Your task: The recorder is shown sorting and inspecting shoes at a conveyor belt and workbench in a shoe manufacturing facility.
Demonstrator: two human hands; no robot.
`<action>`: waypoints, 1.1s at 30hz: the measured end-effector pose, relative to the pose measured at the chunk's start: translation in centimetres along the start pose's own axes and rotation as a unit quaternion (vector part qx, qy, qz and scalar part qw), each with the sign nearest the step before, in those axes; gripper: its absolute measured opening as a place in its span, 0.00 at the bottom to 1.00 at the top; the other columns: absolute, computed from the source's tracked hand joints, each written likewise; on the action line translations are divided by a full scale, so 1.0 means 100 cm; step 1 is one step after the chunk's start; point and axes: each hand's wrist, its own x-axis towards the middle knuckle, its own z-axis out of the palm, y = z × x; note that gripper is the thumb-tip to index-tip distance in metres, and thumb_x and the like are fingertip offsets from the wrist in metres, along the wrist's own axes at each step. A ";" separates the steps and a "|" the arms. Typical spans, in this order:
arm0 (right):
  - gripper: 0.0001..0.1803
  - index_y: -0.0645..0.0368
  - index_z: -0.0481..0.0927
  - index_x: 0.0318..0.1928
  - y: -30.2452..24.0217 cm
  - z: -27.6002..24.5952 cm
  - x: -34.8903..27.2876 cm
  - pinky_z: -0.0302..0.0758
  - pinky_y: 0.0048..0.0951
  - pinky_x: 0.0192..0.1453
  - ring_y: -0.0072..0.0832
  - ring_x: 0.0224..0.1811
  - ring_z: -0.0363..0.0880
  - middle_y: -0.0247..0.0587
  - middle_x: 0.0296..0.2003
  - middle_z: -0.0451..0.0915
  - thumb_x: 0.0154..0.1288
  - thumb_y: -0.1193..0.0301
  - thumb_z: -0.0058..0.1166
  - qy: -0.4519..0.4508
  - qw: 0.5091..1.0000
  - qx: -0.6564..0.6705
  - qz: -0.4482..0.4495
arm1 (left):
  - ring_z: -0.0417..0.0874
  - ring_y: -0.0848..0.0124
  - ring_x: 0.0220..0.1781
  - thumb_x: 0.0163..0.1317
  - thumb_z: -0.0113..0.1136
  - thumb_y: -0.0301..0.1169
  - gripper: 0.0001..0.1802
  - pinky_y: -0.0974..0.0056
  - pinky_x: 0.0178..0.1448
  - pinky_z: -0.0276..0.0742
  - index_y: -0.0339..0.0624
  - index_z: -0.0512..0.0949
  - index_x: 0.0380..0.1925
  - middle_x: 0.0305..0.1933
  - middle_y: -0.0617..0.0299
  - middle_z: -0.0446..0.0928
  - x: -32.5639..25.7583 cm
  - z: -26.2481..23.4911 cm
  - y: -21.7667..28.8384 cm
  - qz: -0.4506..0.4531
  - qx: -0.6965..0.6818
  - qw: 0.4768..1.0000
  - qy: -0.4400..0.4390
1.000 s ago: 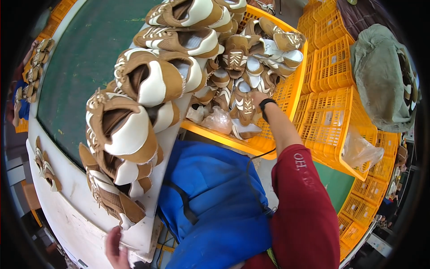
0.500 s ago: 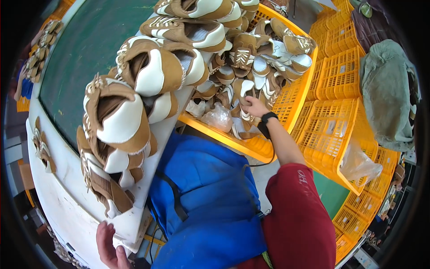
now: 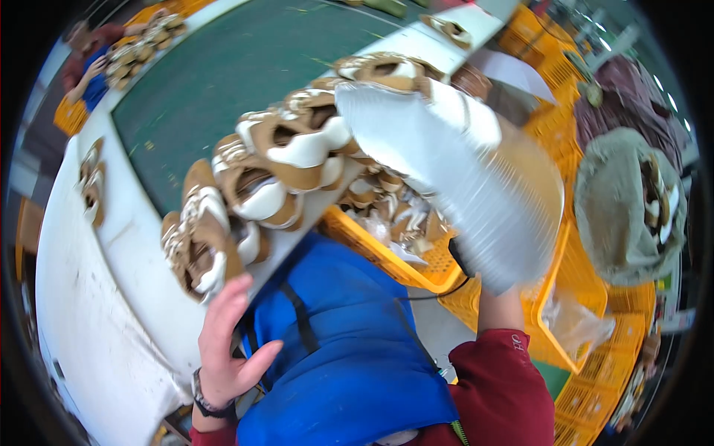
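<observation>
A yellow crate [image 3: 442,276] contains brown-and-white shoes [image 3: 362,193] (and some clear plastic [image 3: 379,227]). The left hand [image 3: 227,362] spreads wide; the right hand, hidden behind a blurred shoe [image 3: 476,178], holds it up.

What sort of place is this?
Probably a shoe factory: near-identical brown-and-white shoes lined along a green work surface, stacked yellow crates, and a co-worker in blue beside more shoes.

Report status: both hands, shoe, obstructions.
Left hand open, empty, beside nearest tabletop shoe. Right hand hidden, apparently holding raised shoe, blurred. That shoe partly hides yellow crate.
</observation>
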 end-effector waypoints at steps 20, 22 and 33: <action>0.05 0.56 0.72 0.20 -0.153 0.259 0.015 0.63 0.29 0.42 0.31 0.37 0.65 0.34 0.32 0.69 0.38 0.69 0.49 -0.261 0.847 0.021 -0.463 | 0.60 0.45 0.59 0.30 0.74 0.30 0.50 0.52 0.58 0.63 0.48 0.54 0.56 0.60 0.41 0.52 -0.106 -0.059 -0.010 -0.175 0.370 0.869 0.277; 0.06 0.56 0.73 0.21 -0.154 0.264 0.020 0.64 0.30 0.45 0.30 0.39 0.65 0.34 0.35 0.70 0.39 0.70 0.49 -0.222 0.857 0.056 -0.462 | 0.64 0.52 0.56 0.31 0.73 0.27 0.48 0.56 0.58 0.62 0.43 0.54 0.54 0.58 0.45 0.55 -0.104 -0.070 -0.014 -0.173 0.376 0.873 0.257; 0.15 0.62 0.75 0.38 -0.049 0.157 0.023 0.69 0.32 0.45 0.39 0.41 0.72 0.47 0.43 0.70 0.47 0.84 0.49 -0.211 0.966 -0.023 -0.150 | 0.73 0.70 0.44 0.53 0.57 0.26 0.20 0.65 0.51 0.70 0.36 0.62 0.43 0.43 0.56 0.70 -0.130 -0.181 -0.137 -0.306 -0.256 0.784 0.475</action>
